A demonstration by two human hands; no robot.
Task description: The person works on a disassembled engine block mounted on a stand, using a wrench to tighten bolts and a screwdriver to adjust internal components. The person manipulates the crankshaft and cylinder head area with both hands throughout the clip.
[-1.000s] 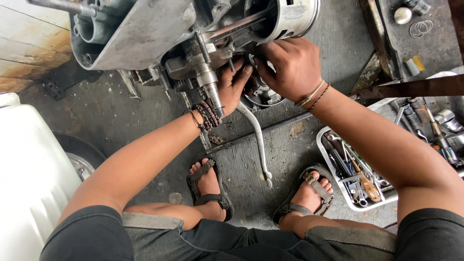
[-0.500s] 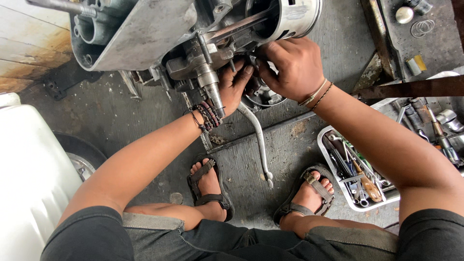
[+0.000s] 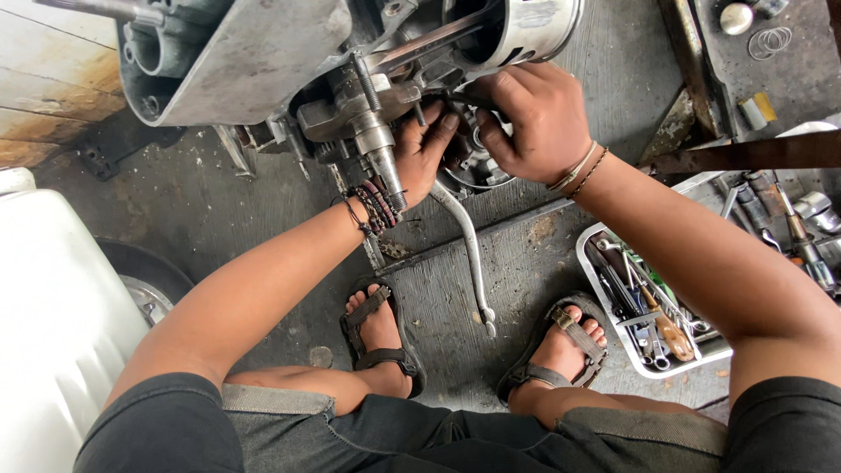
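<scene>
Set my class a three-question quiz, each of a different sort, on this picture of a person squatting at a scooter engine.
1. True or false: both hands, the left hand and the right hand, are on the engine.
2. Where is the white tool tray? A) beside the person's right foot B) on top of the engine C) behind the white scooter body
3. Fill in: the curved metal lever hangs down from the engine between the person's two ____.

Key: 1 true; 2 A; 3 feet (in sandals).
</scene>
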